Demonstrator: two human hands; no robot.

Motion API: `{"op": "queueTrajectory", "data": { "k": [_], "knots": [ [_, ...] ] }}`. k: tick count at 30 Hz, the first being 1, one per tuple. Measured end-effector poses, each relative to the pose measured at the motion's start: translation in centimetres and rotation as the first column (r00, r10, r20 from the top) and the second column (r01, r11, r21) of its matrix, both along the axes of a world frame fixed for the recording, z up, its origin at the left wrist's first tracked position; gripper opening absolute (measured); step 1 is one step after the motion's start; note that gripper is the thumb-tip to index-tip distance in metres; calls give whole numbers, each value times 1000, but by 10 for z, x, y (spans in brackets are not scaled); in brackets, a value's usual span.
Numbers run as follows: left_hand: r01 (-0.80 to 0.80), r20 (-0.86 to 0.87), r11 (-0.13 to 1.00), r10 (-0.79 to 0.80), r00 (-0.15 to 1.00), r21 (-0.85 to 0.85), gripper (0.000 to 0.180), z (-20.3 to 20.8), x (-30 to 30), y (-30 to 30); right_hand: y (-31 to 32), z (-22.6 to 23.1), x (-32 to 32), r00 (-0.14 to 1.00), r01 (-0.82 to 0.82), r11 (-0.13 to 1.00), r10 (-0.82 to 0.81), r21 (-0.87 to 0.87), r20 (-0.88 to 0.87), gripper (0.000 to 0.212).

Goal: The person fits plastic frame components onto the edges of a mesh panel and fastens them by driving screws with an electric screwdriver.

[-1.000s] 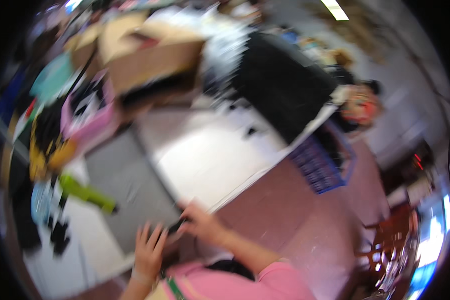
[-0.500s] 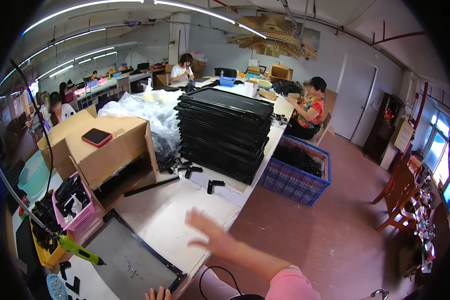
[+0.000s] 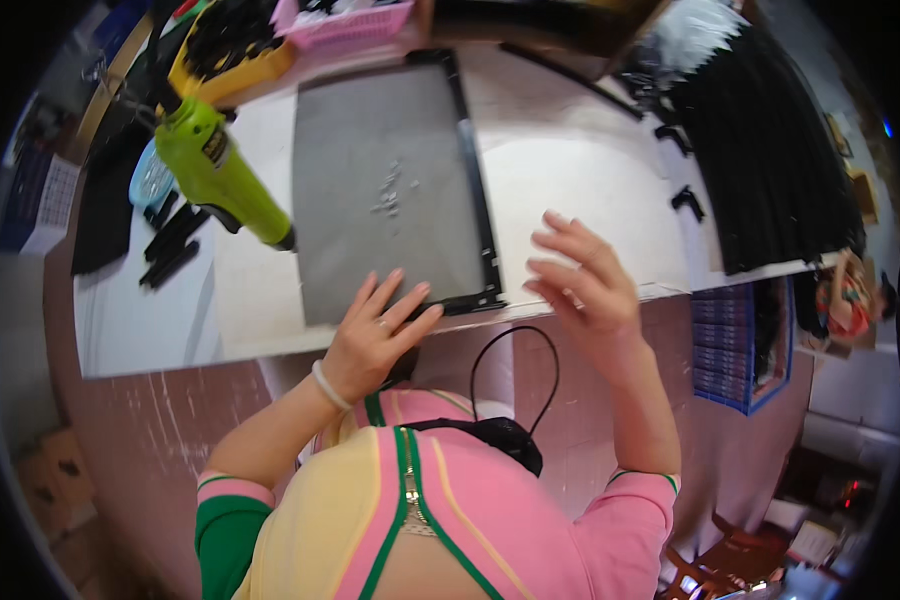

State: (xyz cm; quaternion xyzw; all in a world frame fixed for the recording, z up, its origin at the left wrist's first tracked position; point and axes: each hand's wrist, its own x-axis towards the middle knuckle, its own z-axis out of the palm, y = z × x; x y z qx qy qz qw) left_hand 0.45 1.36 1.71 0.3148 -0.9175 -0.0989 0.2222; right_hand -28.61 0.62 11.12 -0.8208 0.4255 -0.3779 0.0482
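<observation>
A grey flat panel [image 3: 355, 130] lies on the white table, with a black frame strip [image 3: 467, 150] along its right side and part of its near edge. Small silver screws [image 3: 390, 195] are scattered on its middle. My left hand [image 3: 375, 335] rests over the panel's near edge, fingers spread, gripping nothing. Just right of the panel, my right hand [image 3: 592, 285] hovers above the table's front edge, its fingers apart, loosely bent and empty. A green electric screwdriver [image 3: 220, 175] hangs at the panel's left, tip pointing toward it.
Black bracket pieces [image 3: 175, 240] and a light-blue dish [image 3: 150, 178] sit left. At the back stand a yellow tray [image 3: 232, 82] and a pink basket [image 3: 355, 28]. A stack of black frames [image 3: 765, 150] rises right, beyond small black corner pieces [image 3: 687, 203]. A blue crate [image 3: 722, 340] stands below the table.
The view has swung down toward the table and my body. My right hand, earlier stretched out and blurred, is now beside the panel with bent fingers. My left hand remains at the panel's near edge.
</observation>
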Motion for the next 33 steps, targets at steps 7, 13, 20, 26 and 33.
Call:
{"op": "queueTrajectory", "data": {
  "k": [7,13,20,26,33],
  "knots": [
    [17,-52,1000,-16,999,9,41,2,0,-3,29,-84,44,982,13,950,-71,311,175,35],
    [31,-21,999,-31,999,-35,41,1,2,-4,30,-102,61,982,105,970,-136,218,131,30],
    [35,116,998,-30,993,-43,43,1,4,-3,30,-103,67,986,107,978,-127,178,104,29],
    [35,14,999,-35,999,3,39,-4,6,-5,28,-104,67,986,104,979,-124,173,108,23],
    [27,-14,999,-27,1000,42,40,5,5,-4,27,-106,62,991,101,982,-115,159,76,26]
  ]
}}
